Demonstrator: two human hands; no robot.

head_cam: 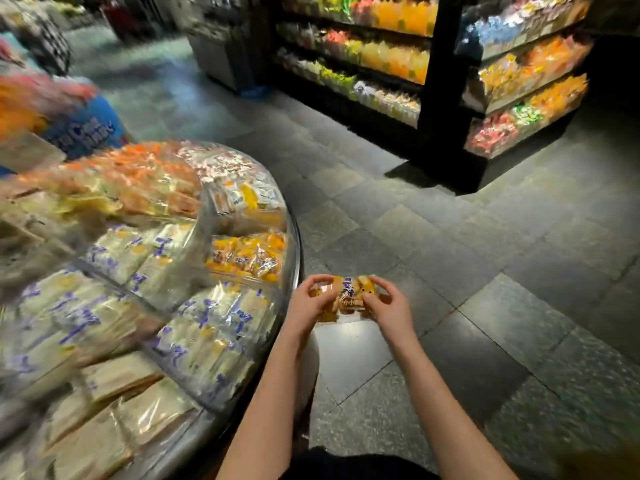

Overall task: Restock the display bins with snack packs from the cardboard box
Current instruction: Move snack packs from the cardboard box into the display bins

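A small clear snack pack [348,295] with yellow-brown pieces and a blue label hangs in front of me over the floor. My left hand [308,303] grips its left end and my right hand [388,306] grips its right end, fingers curled round the wrapper. To the left curves the round display stand with clear plastic bins [292,244]. The nearest bin on its rim holds orange-yellow packs [249,254]; others hold white packs with blue print [207,334]. No cardboard box is in view.
A dark tiled floor [450,271] spreads ahead and to the right. A black shelf unit [446,109] stocked with orange, yellow and green packs stands at the back right. Blurred goods and a blue bag [86,129] lie at the far left.
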